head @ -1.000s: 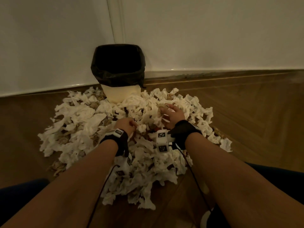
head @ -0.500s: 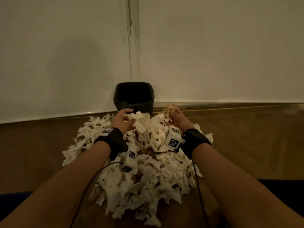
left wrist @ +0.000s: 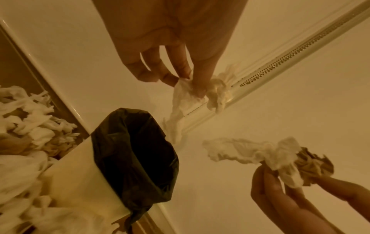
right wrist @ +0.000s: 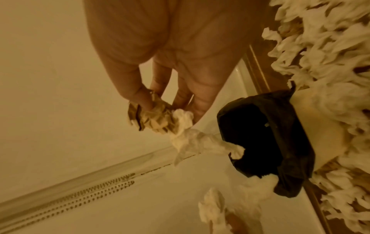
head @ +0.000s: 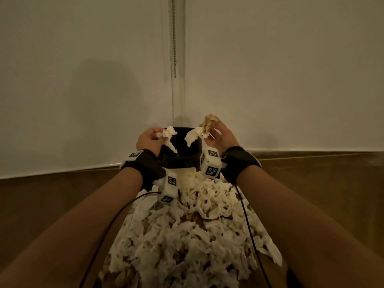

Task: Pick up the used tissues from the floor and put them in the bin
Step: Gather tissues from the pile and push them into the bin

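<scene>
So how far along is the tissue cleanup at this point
Barely begun. Done: nothing visible; what shows of the black-lined bin inside is dark. In hand: the left hand pinches a white crumpled tissue and the right hand holds a white tissue with a brown crumpled one, both over the bin's mouth, not yet released. Left: the large heap of white and brown tissues on the wooden floor.

I've got the bin (head: pixel 180 161) in the wall corner, tissue pile (head: pixel 193 235) on the floor in front of it, right against its base. My left hand (head: pixel 148 140) pinches a tissue (head: pixel 169 135) above the bin's left rim; right hand (head: pixel 221 136) pinches a tissue wad (head: pixel 200 130) above its right rim.
</scene>
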A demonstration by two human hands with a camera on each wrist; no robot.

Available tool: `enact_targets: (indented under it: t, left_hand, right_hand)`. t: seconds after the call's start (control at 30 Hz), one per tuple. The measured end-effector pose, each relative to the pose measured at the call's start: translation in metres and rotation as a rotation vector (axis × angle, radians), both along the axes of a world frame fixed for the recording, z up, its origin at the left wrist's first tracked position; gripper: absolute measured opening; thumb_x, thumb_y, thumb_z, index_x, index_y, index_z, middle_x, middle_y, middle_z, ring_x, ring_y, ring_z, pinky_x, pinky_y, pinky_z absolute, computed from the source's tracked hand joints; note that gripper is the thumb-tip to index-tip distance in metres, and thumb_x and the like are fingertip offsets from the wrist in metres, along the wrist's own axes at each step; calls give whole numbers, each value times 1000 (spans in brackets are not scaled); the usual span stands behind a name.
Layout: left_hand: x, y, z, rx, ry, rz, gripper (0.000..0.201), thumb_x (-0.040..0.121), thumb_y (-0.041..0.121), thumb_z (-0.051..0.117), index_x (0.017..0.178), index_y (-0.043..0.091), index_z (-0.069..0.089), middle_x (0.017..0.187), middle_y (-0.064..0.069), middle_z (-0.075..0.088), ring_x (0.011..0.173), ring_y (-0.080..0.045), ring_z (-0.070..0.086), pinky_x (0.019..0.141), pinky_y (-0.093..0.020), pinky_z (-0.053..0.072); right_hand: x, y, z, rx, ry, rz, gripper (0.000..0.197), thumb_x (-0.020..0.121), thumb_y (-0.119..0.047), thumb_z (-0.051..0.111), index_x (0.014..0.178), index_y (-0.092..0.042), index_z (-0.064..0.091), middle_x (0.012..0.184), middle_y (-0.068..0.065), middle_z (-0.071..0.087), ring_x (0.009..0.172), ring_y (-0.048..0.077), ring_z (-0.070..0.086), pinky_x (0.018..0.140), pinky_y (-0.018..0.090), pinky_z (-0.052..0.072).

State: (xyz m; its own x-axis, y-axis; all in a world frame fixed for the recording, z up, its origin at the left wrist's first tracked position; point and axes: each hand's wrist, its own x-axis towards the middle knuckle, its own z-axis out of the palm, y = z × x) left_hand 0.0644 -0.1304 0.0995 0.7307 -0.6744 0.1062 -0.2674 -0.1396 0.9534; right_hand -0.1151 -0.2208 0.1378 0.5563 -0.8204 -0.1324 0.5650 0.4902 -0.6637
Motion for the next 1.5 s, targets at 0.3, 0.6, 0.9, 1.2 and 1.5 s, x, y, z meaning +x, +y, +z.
enact_targets:
  t: [0.3,0.6,0.9,1.2,1.5]
  left_hand:
    - [27,-50,-49,66,212,-28,38,87,14,62,124,14,55,122,-13,57,110,-29,57,94,-44,49]
    - [11,-33,-70,86,214,-20,29,99,26,37,95,14,63,83,2,64,67,-10,56,53,-23,40]
    - [-55,13,-116,321,170,-191,28,97,8,33,88,7,60,74,-6,63,71,-21,58,58,-24,46]
    - [-98,59,-193,770,-377,-460,17,93,19,46,97,25,62,105,-1,63,73,-13,51,59,-23,40]
    - [-85,72,-202,824,-439,-384,21,95,17,43,97,20,64,108,-6,64,93,-23,57,67,-26,41]
  right_hand:
    - [48,-40,-63,54,290,-88,47,92,7,48,136,-10,41,109,18,58,69,18,53,66,26,49]
    - [27,-36,-85,83,438,-93,30,96,-9,46,124,0,51,107,18,60,96,28,61,84,32,51]
    - [-37,0,-148,-58,857,-101,32,100,-10,33,80,-6,59,62,9,57,52,17,51,51,26,43]
    - [-78,63,-218,-417,1307,259,20,92,-11,53,108,-11,65,108,12,65,96,26,63,88,37,53]
    - [-54,105,-242,-1048,1666,809,65,80,-45,67,134,-21,42,143,11,33,128,37,34,101,46,39]
